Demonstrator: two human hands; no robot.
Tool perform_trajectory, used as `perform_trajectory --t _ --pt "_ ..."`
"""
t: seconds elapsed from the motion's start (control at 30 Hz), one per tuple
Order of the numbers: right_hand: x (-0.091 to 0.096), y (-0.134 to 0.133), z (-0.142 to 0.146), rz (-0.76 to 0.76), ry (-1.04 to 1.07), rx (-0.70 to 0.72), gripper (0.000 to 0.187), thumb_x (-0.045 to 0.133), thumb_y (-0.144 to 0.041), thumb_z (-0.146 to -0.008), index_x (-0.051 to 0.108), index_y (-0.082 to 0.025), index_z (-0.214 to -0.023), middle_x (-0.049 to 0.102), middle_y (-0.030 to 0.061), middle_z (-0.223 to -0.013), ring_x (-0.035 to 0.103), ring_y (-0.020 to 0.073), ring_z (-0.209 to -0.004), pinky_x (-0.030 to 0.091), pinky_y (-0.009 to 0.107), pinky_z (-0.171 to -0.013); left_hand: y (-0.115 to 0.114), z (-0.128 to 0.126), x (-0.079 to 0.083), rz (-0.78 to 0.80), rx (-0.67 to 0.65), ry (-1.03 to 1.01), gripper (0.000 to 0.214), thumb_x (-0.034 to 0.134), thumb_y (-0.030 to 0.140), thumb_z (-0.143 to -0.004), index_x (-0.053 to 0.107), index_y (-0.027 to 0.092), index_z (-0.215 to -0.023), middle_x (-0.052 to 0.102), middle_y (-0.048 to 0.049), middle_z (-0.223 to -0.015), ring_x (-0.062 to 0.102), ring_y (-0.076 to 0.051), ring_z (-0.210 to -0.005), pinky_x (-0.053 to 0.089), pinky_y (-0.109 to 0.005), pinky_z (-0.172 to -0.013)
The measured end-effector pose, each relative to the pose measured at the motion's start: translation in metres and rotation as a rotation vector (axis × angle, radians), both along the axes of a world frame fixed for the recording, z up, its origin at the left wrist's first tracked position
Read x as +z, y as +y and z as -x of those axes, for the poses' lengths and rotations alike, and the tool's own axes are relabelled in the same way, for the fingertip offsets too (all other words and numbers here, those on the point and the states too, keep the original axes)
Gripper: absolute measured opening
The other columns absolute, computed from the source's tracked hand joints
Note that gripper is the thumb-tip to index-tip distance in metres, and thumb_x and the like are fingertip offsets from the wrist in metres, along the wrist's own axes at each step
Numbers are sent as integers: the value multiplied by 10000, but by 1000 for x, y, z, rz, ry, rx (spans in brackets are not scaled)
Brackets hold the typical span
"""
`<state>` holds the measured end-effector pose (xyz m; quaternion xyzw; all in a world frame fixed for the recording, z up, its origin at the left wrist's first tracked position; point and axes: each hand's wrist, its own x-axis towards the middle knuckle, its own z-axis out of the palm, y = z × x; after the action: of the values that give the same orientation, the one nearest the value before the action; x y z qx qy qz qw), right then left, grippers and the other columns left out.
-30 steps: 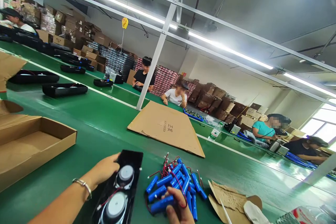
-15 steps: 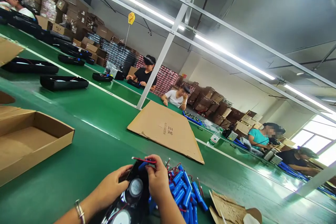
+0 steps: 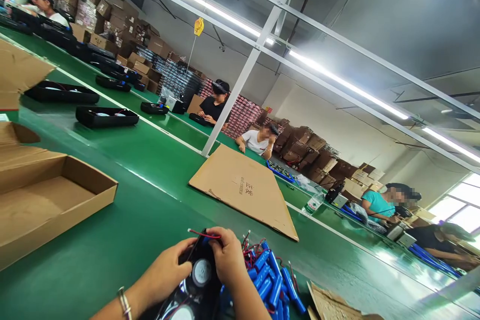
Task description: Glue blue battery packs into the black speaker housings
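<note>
A black speaker housing (image 3: 195, 290) with round grey drivers lies at the bottom edge on the green belt (image 3: 150, 180). My left hand (image 3: 168, 270) grips the housing's far left end, fingers curled on it. Over the housing's top end, my right hand (image 3: 227, 257) is closed on a blue battery with a red wire (image 3: 204, 235); only a bit of the battery shows. To the right of my hands lies a heap of blue batteries (image 3: 273, 280) with red and black leads.
An open cardboard tray (image 3: 52, 200) lies at left, a flat cardboard sheet (image 3: 243, 190) beyond my hands, torn cardboard (image 3: 330, 305) at bottom right. Several black housings (image 3: 107, 116) ride the belt further up. Seated co-workers (image 3: 258, 140) work along the far side; a water bottle (image 3: 313, 203) stands there.
My right hand left the battery heap with one battery and brought it over the housing's top end. My left hand slid closer to that end. The view shifted slightly.
</note>
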<state>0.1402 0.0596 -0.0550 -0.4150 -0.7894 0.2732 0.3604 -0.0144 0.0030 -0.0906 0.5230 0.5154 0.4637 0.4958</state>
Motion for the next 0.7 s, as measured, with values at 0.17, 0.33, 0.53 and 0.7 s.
perform_trajectory --t 0.17,0.33,0.53,0.7 --pt "3 -1 -2 -73 -75 -46 321 592 -48 -675 710 -290 -849 636 44 -1040 530 230 -1003 396 432 -908 -1 -1 3 -6 -4 -58 666 419 101 -599 466 123 -1263 579 -60 -1254 527 -211 -1161 392 -314 -1030" --pt "6 4 -2 -116 -203 -62 356 594 -74 -712 704 -379 -859 608 33 -1126 500 273 -1046 376 524 -900 -1 1 2 -5 -10 -79 637 432 100 -607 495 123 -1240 589 -51 -1243 526 -216 -1160 393 -304 -1021" --pt "13 -1 -30 -177 -206 -79 466 514 -83 -722 626 -394 -1050 579 -34 -1211 459 249 -1183 363 494 -992 -1 2 5 44 -24 -110 594 464 147 -644 480 127 -1237 620 -65 -1196 573 -233 -1090 453 -312 -933" --pt "-7 -47 -167 -287 -106 -577 442 403 -396 -835 505 -179 -1207 533 132 -1239 476 314 -1165 372 533 -985 0 -1 13 125 24 -219 455 498 373 -717 579 150 -1106 679 -62 -1076 604 -256 -1022 474 -328 -875"
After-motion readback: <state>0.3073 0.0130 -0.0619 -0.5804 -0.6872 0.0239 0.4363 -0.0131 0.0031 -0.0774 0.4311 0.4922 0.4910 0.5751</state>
